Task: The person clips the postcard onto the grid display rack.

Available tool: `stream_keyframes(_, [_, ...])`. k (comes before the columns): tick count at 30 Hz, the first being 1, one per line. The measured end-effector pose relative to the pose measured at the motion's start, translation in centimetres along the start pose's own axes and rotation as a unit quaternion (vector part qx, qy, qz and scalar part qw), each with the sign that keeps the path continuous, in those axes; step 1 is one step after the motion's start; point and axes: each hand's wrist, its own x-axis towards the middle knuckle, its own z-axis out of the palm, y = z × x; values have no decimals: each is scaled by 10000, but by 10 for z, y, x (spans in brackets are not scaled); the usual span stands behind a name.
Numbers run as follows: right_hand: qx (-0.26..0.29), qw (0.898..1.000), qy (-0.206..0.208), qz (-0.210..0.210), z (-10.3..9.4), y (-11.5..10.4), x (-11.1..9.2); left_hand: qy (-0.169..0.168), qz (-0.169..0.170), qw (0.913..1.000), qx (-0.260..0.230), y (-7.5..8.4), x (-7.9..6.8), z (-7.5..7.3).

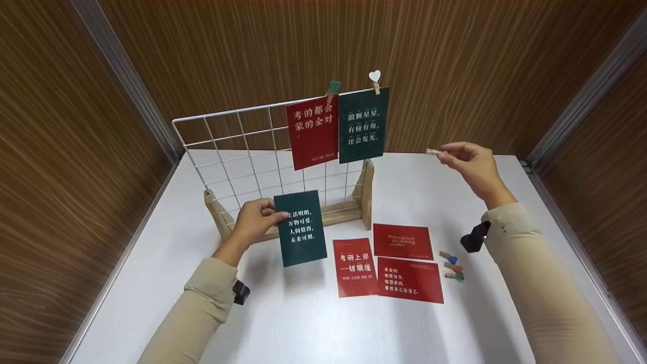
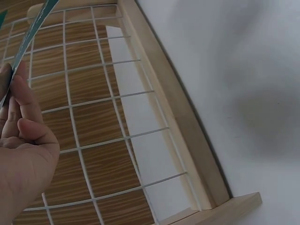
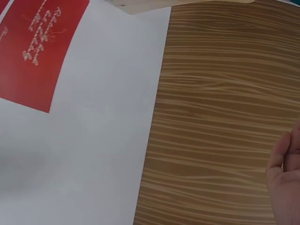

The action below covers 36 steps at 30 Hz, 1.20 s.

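My left hand (image 1: 256, 222) pinches a dark green card (image 1: 302, 242) by its left edge, thumb in front, before the lower part of a white wire grid (image 1: 227, 137). Seen from the left wrist, that card (image 2: 29, 40) is edge-on between thumb and fingers. Off to the right, my right hand (image 1: 473, 164) pinches a small wooden clothespin (image 1: 433, 151) at its fingertips, above the table's back edge. On the grid's top wire hang a red card (image 1: 312, 136), held by a teal-heart clothespin (image 1: 333, 90), and a green card (image 1: 363, 129), held by a white-heart clothespin (image 1: 375, 81).
Three red cards, one upright (image 1: 354, 283) and two sideways, lie on the white table (image 1: 323, 333). Right of them lie three clothespins with blue (image 1: 449, 258), orange (image 1: 454, 267) and green (image 1: 455, 276) hearts. Wooden feet (image 1: 367, 197) support the grid. Wood-grain panels (image 1: 455, 60) enclose the table.
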Motion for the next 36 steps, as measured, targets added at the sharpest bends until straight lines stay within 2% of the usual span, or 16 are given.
stream_keyframes(7, [538,9985,62,-56,4,-22,12,36,21,10000,23,12,0,-7])
stream_keyframes(13, [569,9981,29,-221,11,-45,25,115,15,9999,49,24,0,-14])
stream_keyframes(24, [761,9956,-20,-541,21,-81,36,254,308,9992,40,46,0,-25])
stream_keyframes(29, [634,9960,-112,-627,28,-92,40,306,401,9987,-32,56,1,-32])
stream_keyframes(36, [339,9978,-214,-524,41,-110,48,459,741,9961,122,66,4,-43])
